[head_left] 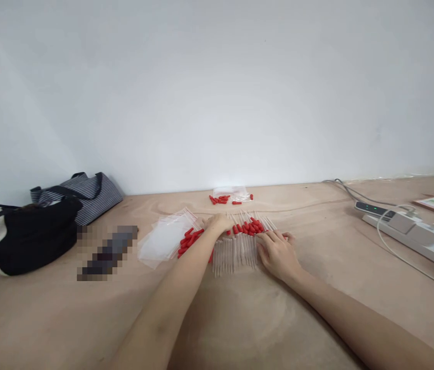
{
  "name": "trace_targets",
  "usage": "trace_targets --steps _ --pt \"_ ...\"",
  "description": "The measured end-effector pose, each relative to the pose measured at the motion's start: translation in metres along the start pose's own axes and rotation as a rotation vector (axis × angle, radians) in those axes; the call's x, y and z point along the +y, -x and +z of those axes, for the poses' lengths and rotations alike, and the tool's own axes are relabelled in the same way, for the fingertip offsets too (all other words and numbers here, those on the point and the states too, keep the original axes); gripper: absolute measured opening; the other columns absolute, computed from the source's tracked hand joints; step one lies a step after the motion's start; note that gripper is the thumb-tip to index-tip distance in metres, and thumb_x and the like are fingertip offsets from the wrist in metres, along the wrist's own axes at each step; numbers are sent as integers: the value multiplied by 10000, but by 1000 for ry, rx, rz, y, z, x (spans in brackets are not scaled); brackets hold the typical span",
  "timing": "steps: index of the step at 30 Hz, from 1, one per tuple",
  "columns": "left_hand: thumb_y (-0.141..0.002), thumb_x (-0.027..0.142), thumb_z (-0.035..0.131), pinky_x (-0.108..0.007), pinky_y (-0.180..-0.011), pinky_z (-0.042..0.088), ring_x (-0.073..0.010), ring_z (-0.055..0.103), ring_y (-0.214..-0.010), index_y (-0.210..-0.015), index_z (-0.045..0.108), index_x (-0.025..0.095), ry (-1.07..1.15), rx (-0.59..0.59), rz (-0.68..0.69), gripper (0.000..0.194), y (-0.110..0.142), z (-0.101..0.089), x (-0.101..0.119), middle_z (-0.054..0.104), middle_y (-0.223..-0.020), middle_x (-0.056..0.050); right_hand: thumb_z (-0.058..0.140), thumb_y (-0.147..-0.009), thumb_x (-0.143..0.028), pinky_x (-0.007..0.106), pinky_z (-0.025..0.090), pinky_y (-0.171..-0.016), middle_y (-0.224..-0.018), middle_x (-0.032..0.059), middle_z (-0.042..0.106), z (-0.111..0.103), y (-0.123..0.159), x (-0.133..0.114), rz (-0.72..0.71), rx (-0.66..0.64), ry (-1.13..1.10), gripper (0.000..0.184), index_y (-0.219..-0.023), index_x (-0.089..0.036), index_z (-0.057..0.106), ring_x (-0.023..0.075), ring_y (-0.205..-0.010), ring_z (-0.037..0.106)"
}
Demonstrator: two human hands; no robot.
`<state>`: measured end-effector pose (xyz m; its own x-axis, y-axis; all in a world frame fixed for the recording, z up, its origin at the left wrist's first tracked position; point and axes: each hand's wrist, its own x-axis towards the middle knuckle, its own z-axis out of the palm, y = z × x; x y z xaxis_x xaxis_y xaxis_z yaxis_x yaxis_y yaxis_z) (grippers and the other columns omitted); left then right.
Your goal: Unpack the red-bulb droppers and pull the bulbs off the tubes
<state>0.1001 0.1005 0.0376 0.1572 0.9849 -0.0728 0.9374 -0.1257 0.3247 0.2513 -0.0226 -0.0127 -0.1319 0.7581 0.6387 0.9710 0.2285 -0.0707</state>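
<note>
A row of thin clear glass dropper tubes (234, 254) lies side by side on the table, with further tubes behind it. Red rubber dropper bulbs (248, 227) lie in a cluster across the middle of the tubes. My left hand (220, 223) reaches over the left end of this cluster; its fingers are bent down and mostly hidden. At the right end, my right hand (278, 252) rests with thumb and fingers apart, beside the tubes and touching the cluster's edge. More red bulbs (189, 240) lie left of my left forearm, partly covered by it.
Clear zip bags (166, 236) lie left of the bulbs. Farther back are a small bag (230, 190) and more red bulbs (220, 199). A black bag (39, 236), striped bag (99, 198) and blurred dark object (111, 252) are left. A power strip (417, 239) with cables is right.
</note>
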Motion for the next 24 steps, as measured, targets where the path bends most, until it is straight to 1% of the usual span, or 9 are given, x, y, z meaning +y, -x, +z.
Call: trace_targets --steps 4,6,8,9,12,17,19,21,24 --pt "-732 246 469 -316 -678 391 -217 606 -706 -674 610 157 3 74 31 176 21 -19 -16 655 -652 -59 429 -791 -185 346 201 -791 -823 31 630 1 0 1 -12 39 -33 182 -884 -207 584 172 -803 508" --pt "-806 231 375 -324 -720 376 -192 597 -735 -820 577 167 13 151 70 212 41 -26 -26 657 -727 -41 426 -794 -187 346 202 -797 -849 33 629 1 0 0 -22 73 -61 189 -897 -204 584 170 -814 511" --pt "-847 242 338 -345 -820 326 -167 584 -792 -915 526 186 19 228 123 207 65 -27 -38 653 -800 -15 415 -804 -195 346 209 -805 -913 49 620 1 -1 -3 -28 131 -86 218 -952 -196 575 173 -844 514" --pt "-856 246 342 -353 -854 294 -158 575 -821 -914 512 193 23 276 165 188 76 -25 -44 648 -824 -5 410 -811 -204 347 214 -809 -950 60 612 0 -1 -5 -29 167 -96 239 -993 -190 564 177 -865 514" --pt "-840 243 412 -376 -852 261 -173 563 -823 -821 522 183 9 522 451 127 104 -11 -58 646 -827 -20 418 -827 -257 354 225 -834 -1034 88 583 -5 -1 -11 -73 250 -126 304 -1102 -175 517 188 -928 509" --pt "-827 286 479 -363 -827 263 -159 557 -758 -780 528 183 35 706 690 123 124 18 -61 645 -738 2 479 -819 -323 391 166 -924 -1071 57 591 -11 2 -24 -319 237 -141 301 -1098 -225 529 189 -1007 486" --pt "-842 289 461 -362 -832 265 -147 554 -726 -762 530 185 41 754 761 148 126 26 -56 646 -702 15 494 -819 -306 404 116 -949 -997 27 626 -9 3 -28 -401 228 -145 241 -1044 -245 556 173 -997 494" --pt "-853 282 447 -363 -842 264 -142 554 -720 -752 540 189 34 786 813 165 127 31 -53 647 -676 24 493 -827 -263 409 84 -958 -852 -1 655 -5 4 -30 -456 228 -146 187 -996 -247 573 150 -950 514" --pt "-851 290 448 -372 -854 259 -152 554 -770 -796 576 203 9 810 820 164 127 34 -52 659 -702 17 476 -835 -196 407 82 -955 -620 -36 617 0 5 -32 -500 246 -144 176 -977 -227 575 122 -845 535"
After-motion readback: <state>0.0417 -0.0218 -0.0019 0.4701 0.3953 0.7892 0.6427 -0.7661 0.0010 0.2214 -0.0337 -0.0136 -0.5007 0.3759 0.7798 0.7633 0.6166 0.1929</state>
